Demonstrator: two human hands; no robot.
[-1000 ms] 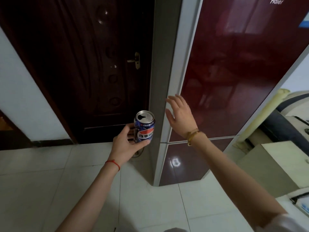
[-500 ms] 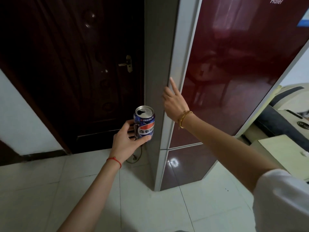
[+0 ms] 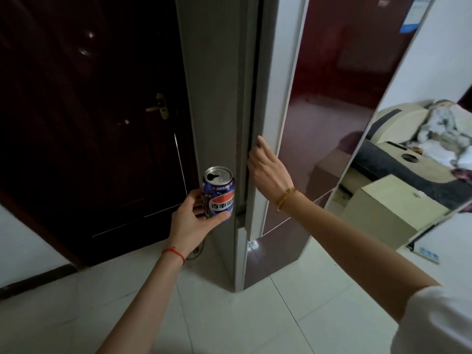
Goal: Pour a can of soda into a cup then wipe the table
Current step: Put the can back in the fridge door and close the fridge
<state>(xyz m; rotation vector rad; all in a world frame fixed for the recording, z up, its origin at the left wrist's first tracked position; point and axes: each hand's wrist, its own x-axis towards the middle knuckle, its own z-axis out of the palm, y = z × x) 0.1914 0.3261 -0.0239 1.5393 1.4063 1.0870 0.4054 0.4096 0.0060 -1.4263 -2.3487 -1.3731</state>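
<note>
Wrapped around the lower half of the soda can, my left hand holds it upright out in front of me, thumb across the front under the logo and fingers curled behind. Its top is already open, the dark mouth showing on the silver lid. It is a blue can with a red, white and blue roundel, and I hold it in the air just beside the grey side panel of the fridge, in front of the dark wooden door with its brass handle.

My right hand is on the edge of the dark red fridge door. The fingers reach into the gap between that door and the cabinet, so their tips are hidden; the hand is loosely curved against the white door edge rather than clenched, and I cannot tell how firmly it grips. A gold bracelet sits on that wrist, a red string on the left one.

Below is a pale tiled floor. To the right, beyond the door, are a cream box and a sofa with crumpled fabric on it.
</note>
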